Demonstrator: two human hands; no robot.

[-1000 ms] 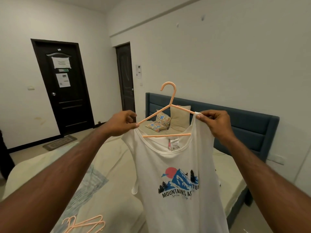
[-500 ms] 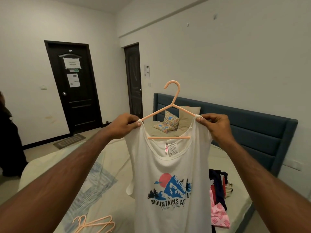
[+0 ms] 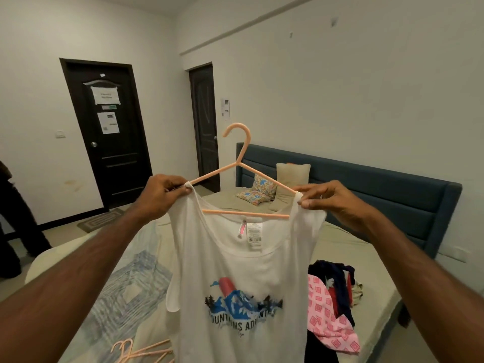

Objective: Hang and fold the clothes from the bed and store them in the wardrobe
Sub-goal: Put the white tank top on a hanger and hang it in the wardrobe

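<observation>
Peach plastic hanger lies level, left to right, inside the white tank top above the bed; left hand and right hand pinch its strap ends (hook up, free).

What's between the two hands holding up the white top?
In the head view, the peach hanger spans from the left hand to the right hand, inside the white tank top.

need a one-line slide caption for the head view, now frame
Both hands, left hand and right hand, pinch a white tank top's straps onto a peach hanger above the bed.
</observation>
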